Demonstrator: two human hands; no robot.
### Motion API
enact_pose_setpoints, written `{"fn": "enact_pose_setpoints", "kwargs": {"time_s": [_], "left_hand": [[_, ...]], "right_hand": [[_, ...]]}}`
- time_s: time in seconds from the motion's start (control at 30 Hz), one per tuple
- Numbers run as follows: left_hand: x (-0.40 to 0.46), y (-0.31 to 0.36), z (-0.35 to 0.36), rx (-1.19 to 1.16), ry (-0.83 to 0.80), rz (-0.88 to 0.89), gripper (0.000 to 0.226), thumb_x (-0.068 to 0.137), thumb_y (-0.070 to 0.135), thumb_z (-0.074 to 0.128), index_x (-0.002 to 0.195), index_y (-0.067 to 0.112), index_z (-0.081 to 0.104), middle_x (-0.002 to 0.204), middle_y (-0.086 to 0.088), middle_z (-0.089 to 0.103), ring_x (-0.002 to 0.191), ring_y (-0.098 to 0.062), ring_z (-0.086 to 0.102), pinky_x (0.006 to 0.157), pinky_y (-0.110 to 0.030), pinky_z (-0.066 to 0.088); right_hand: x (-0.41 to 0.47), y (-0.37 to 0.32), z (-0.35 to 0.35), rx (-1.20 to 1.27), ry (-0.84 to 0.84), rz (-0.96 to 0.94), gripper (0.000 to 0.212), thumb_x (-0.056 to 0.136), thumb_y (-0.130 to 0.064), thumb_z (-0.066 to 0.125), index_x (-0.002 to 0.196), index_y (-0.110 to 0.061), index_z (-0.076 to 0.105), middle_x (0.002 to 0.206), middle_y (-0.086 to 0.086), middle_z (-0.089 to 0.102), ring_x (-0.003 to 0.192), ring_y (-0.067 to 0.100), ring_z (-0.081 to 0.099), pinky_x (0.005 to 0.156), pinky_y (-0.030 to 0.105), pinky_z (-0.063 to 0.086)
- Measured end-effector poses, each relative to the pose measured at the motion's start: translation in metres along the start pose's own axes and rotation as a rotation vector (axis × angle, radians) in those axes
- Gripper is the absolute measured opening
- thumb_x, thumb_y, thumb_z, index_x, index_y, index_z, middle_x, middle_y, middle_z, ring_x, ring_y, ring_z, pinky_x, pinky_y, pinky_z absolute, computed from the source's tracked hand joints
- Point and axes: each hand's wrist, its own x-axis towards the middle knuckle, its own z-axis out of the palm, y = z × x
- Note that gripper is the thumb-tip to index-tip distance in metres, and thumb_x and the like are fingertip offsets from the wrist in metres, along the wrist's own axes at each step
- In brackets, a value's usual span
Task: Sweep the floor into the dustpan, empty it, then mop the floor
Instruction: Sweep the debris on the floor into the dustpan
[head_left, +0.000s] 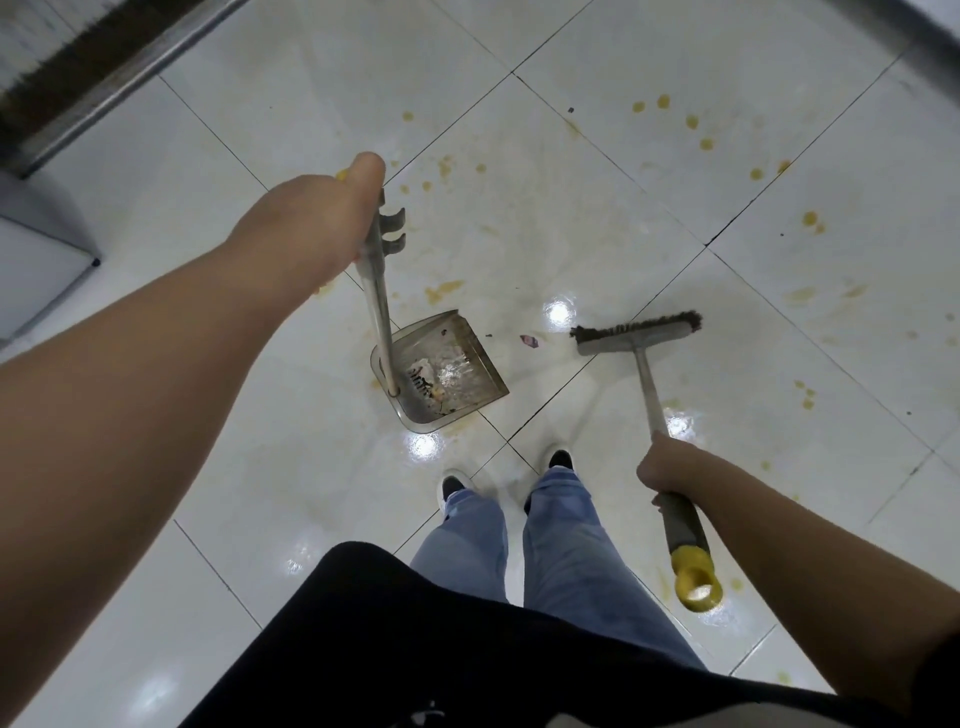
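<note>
My left hand (332, 218) grips the top of the long grey dustpan handle (378, 306). The clear grey dustpan (441, 371) sits on the white tiled floor (597, 218) just ahead of my feet, with scraps of litter inside it. My right hand (670, 467) grips the grey broom handle (649, 395) above its yellow end cap (696, 577). The broom head (636, 332) with dark bristles rests on the floor to the right of the dustpan's mouth. A small purple scrap (530, 341) lies between the dustpan and the broom head.
Yellow-brown stains (696, 124) dot the tiles ahead and to the right, with smears (441, 291) near the dustpan. A metal rail (130, 78) runs along the upper left. A grey cabinet corner (47, 260) stands at the left. My shoes (561, 460) stand behind the dustpan.
</note>
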Motion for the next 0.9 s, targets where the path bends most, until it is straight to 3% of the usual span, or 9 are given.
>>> {"fn": "enact_pose_setpoints", "kwargs": {"time_s": [0.07, 0.13, 0.2, 0.27, 0.3, 0.53, 0.67, 0.77, 0.9], "left_hand": [[0.001, 0.002, 0.0, 0.005, 0.012, 0.004, 0.048, 0.063, 0.049, 0.019, 0.056, 0.01, 0.047, 0.059, -0.009, 0.048, 0.055, -0.027, 0.043, 0.067, -0.035, 0.039], [0.0, 0.003, 0.0, 0.007, 0.011, 0.013, 0.049, 0.063, 0.049, 0.019, 0.057, 0.01, 0.047, 0.06, -0.009, 0.049, 0.056, -0.027, 0.044, 0.068, -0.035, 0.04], [-0.001, 0.004, 0.001, 0.002, 0.012, 0.014, 0.049, 0.064, 0.049, 0.019, 0.057, 0.01, 0.047, 0.059, -0.009, 0.049, 0.055, -0.027, 0.044, 0.068, -0.035, 0.04], [-0.003, 0.004, 0.002, 0.003, 0.016, 0.008, 0.048, 0.064, 0.049, 0.019, 0.057, 0.01, 0.047, 0.06, -0.01, 0.049, 0.056, -0.027, 0.045, 0.069, -0.035, 0.041], [-0.004, 0.003, 0.002, 0.006, 0.014, 0.006, 0.049, 0.064, 0.049, 0.019, 0.058, 0.01, 0.047, 0.062, -0.01, 0.05, 0.057, -0.027, 0.045, 0.069, -0.035, 0.041], [-0.008, -0.014, 0.003, 0.026, 0.021, 0.028, 0.052, 0.074, 0.048, 0.018, 0.062, 0.009, 0.049, 0.067, -0.01, 0.052, 0.061, -0.028, 0.048, 0.066, -0.033, 0.039], [-0.009, -0.02, 0.003, 0.016, 0.02, 0.026, 0.05, 0.079, 0.047, 0.019, 0.061, 0.01, 0.049, 0.066, -0.009, 0.052, 0.063, -0.029, 0.048, 0.068, -0.034, 0.04], [-0.011, -0.02, 0.004, 0.006, 0.021, 0.021, 0.049, 0.077, 0.047, 0.019, 0.06, 0.011, 0.048, 0.063, -0.008, 0.051, 0.061, -0.028, 0.048, 0.063, -0.032, 0.039], [-0.012, -0.016, 0.005, 0.013, 0.02, 0.043, 0.049, 0.072, 0.049, 0.018, 0.059, 0.012, 0.048, 0.064, -0.008, 0.051, 0.06, -0.028, 0.048, 0.063, -0.033, 0.04]], "right_hand": [[-0.005, 0.004, 0.011, -0.173, 0.026, -0.045, 0.058, 0.093, -0.004, 0.041, 0.145, 0.001, 0.016, 0.122, 0.017, 0.056, 0.101, 0.027, 0.063, 0.072, 0.023, 0.057], [-0.008, 0.008, 0.015, -0.236, 0.036, -0.099, 0.062, 0.093, -0.005, 0.04, 0.148, -0.004, 0.011, 0.115, 0.015, 0.058, 0.099, 0.025, 0.065, 0.084, 0.03, 0.056], [-0.008, 0.009, 0.008, -0.168, 0.021, -0.107, 0.062, 0.092, -0.003, 0.038, 0.149, -0.008, 0.013, 0.102, 0.014, 0.055, 0.077, 0.022, 0.064, 0.068, 0.027, 0.058], [-0.005, 0.012, -0.004, -0.05, -0.003, -0.094, 0.054, 0.091, 0.0, 0.035, 0.143, -0.009, 0.024, 0.091, 0.014, 0.049, 0.054, 0.02, 0.056, 0.04, 0.025, 0.048], [-0.004, 0.013, -0.01, 0.012, -0.007, -0.095, 0.049, 0.091, 0.001, 0.035, 0.138, -0.008, 0.03, 0.085, 0.014, 0.048, 0.049, 0.02, 0.053, 0.036, 0.024, 0.042], [-0.008, 0.019, -0.005, 0.139, -0.025, -0.093, 0.02, 0.09, 0.001, 0.037, 0.108, -0.008, 0.034, 0.076, 0.012, 0.045, 0.047, 0.02, 0.051, 0.038, 0.022, 0.04], [0.003, 0.003, -0.005, 0.082, 0.015, -0.047, 0.032, 0.095, -0.003, 0.04, 0.127, -0.001, 0.036, 0.074, 0.008, 0.043, 0.049, 0.019, 0.051, 0.034, 0.023, 0.039], [0.002, -0.007, 0.001, -0.004, -0.038, -0.071, 0.042, 0.095, -0.003, 0.039, 0.135, 0.002, 0.032, 0.074, 0.008, 0.046, 0.056, 0.018, 0.054, 0.041, 0.022, 0.042], [-0.02, -0.016, 0.03, -0.193, -0.112, -0.2, 0.047, 0.094, -0.004, 0.039, 0.139, 0.003, 0.026, 0.099, 0.013, 0.054, 0.093, 0.025, 0.062, 0.052, 0.026, 0.044]]}}
